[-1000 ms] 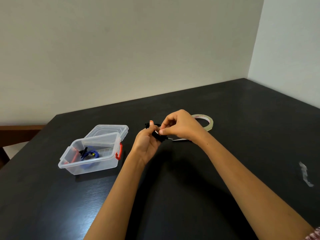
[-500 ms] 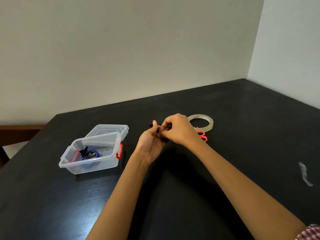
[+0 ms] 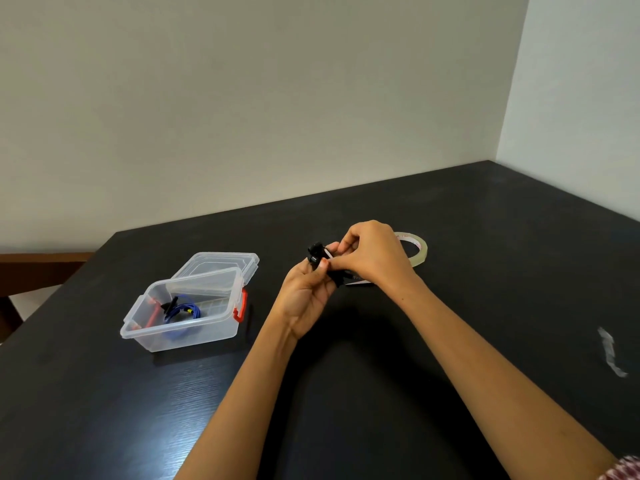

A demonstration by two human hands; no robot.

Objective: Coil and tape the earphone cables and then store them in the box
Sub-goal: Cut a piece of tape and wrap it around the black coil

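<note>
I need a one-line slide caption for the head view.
Left hand and right hand pinch a black earphone cable above the table, open box nearby.

Showed only the arms of one person. Left hand (image 3: 304,296) and left forearm (image 3: 239,393): bare, uncovered along the whole visible length. Right hand (image 3: 372,258) and right forearm (image 3: 485,368): likewise bare, covered only at the lower right corner of the view by the edge of a sleeve (image 3: 623,467). Sleeve fabric patterned in dark red and white; weave or print too blurred to tell. Bore a small orange-red patch at the tip of the left thumb (image 3: 318,271), seemingly a painted nail.
</note>
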